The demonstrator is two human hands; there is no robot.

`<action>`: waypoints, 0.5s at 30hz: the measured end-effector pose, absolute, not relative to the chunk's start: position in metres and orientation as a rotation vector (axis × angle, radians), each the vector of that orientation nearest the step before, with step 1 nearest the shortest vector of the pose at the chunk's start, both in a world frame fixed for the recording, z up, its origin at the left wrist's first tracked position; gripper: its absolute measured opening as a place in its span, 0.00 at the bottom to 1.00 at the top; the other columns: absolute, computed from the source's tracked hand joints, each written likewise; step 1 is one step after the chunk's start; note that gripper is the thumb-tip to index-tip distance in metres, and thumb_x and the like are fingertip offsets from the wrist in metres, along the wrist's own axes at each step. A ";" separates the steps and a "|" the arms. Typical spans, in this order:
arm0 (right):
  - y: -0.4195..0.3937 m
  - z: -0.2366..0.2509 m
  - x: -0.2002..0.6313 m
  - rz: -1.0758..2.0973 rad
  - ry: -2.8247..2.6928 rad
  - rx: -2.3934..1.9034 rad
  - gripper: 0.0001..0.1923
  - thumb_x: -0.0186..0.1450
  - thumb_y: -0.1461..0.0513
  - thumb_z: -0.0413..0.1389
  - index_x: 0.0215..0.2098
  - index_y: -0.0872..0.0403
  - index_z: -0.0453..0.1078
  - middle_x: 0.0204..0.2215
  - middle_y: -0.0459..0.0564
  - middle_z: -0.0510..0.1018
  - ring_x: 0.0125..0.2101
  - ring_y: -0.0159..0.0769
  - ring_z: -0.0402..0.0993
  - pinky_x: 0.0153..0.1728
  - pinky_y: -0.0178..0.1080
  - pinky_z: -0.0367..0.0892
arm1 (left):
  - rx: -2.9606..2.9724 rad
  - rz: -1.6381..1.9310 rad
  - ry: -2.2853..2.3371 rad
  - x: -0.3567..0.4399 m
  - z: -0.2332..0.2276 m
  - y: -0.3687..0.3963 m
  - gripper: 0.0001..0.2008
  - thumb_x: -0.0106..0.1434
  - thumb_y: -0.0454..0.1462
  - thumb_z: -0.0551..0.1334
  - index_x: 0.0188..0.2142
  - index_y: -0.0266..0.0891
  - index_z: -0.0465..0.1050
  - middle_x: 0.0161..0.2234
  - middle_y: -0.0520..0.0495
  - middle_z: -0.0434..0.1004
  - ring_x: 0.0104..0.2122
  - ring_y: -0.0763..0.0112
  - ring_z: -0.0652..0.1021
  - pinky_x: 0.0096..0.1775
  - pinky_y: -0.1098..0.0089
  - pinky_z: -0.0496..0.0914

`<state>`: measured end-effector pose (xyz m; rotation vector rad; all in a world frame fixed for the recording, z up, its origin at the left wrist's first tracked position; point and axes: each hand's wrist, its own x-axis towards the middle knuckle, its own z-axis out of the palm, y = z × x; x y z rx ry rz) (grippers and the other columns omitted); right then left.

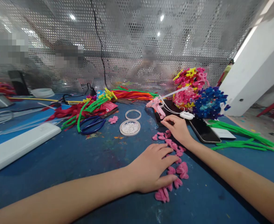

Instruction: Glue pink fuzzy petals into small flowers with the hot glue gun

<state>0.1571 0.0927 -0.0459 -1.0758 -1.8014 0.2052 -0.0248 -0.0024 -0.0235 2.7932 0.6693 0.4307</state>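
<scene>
My left hand point(154, 168) rests palm down with its fingers spread over a row of pink fuzzy flower pieces point(182, 170) on the blue table. Some of the pieces are hidden beneath it. Farther off, my right hand point(179, 128) has its fingertips pinched together just below the handle of a pink glue gun point(158, 107). Whether anything small is between those fingertips is too fine to make out. The glue gun has a clear glue stick point(176, 92) in its back and lies by a dark tray point(157, 115). A round dish of white beads point(129, 128) stands left of it.
A pink flower point(113, 119), blue-handled scissors point(92, 125), and green pipe cleaners point(96, 104) lie left of centre. A white power bank point(22, 146) is at far left. Right are a phone point(204, 130), blue flowers point(210, 102) and more green stems point(242, 144). Perforated metal point(132, 37) backs the table.
</scene>
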 end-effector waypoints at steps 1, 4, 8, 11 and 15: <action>0.093 -0.046 0.157 0.205 -1.809 -1.080 0.08 0.62 0.58 0.55 0.28 0.53 0.71 0.27 0.48 0.76 0.28 0.37 0.72 0.32 0.39 0.66 | 2.794 0.427 0.671 -0.025 -0.024 -0.002 0.22 0.63 0.47 0.56 0.54 0.40 0.65 0.54 0.41 0.67 0.55 0.55 0.66 0.56 0.53 0.59; 0.095 -0.049 0.157 0.200 -1.837 -1.095 0.07 0.63 0.60 0.54 0.29 0.53 0.70 0.27 0.48 0.76 0.28 0.36 0.71 0.32 0.39 0.66 | 2.800 0.408 0.682 -0.025 -0.023 -0.003 0.23 0.63 0.47 0.56 0.54 0.40 0.65 0.55 0.41 0.67 0.56 0.55 0.65 0.56 0.53 0.58; 0.098 -0.052 0.158 0.185 -1.902 -1.107 0.06 0.64 0.61 0.52 0.29 0.53 0.68 0.27 0.47 0.74 0.27 0.36 0.71 0.31 0.38 0.67 | 2.811 0.383 0.680 -0.024 -0.022 -0.002 0.23 0.64 0.47 0.55 0.55 0.40 0.65 0.55 0.40 0.66 0.56 0.55 0.65 0.56 0.54 0.58; 0.099 -0.053 0.159 0.158 -1.961 -1.099 0.06 0.64 0.63 0.50 0.31 0.52 0.67 0.29 0.47 0.74 0.29 0.35 0.72 0.32 0.38 0.67 | 2.811 0.375 0.676 -0.024 -0.022 -0.003 0.23 0.64 0.47 0.55 0.55 0.40 0.64 0.55 0.41 0.66 0.56 0.55 0.65 0.57 0.55 0.58; 0.098 -0.051 0.157 0.093 -2.082 -1.073 0.07 0.65 0.65 0.49 0.32 0.53 0.69 0.31 0.49 0.75 0.33 0.36 0.71 0.36 0.39 0.67 | 2.806 0.376 0.676 -0.024 -0.022 -0.003 0.23 0.63 0.47 0.55 0.55 0.40 0.65 0.55 0.41 0.66 0.56 0.55 0.64 0.57 0.55 0.58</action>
